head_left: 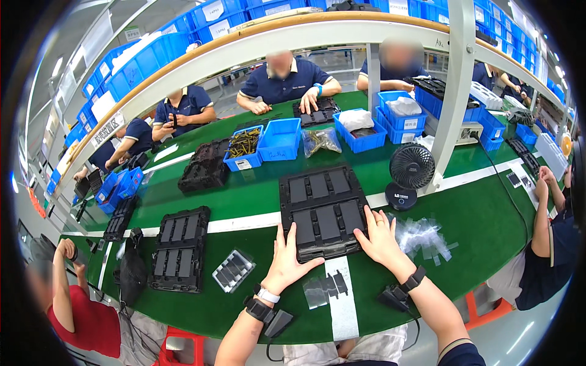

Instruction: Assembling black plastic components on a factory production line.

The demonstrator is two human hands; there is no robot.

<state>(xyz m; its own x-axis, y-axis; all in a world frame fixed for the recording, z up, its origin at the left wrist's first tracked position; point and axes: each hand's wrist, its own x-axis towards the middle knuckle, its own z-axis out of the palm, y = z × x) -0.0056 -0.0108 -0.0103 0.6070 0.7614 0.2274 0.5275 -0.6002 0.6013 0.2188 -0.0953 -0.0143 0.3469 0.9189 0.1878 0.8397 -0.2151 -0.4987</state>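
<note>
A black moulded tray (323,251) lies on the green table in front of me, with two rows of dark flat rectangular pieces (328,224) in its slots. My left hand (285,262) is at the tray's near left corner, its thumb and fingers spread apart. On the opposite side, my right hand (381,241) rests along the right edge, fingers stretched out. Neither hand is closed round anything. Just nearer than the tray, clear film with black strips (336,283) lies partly across a white band (345,320).
Left stand a small clear box (234,270) of dark strips and another filled tray (198,244). Right are a black fan (412,168) and scattered clear film pieces (421,238). Beyond are blue bins (279,140), a parts bag (321,141) and a white post (461,91). Co-workers sit around.
</note>
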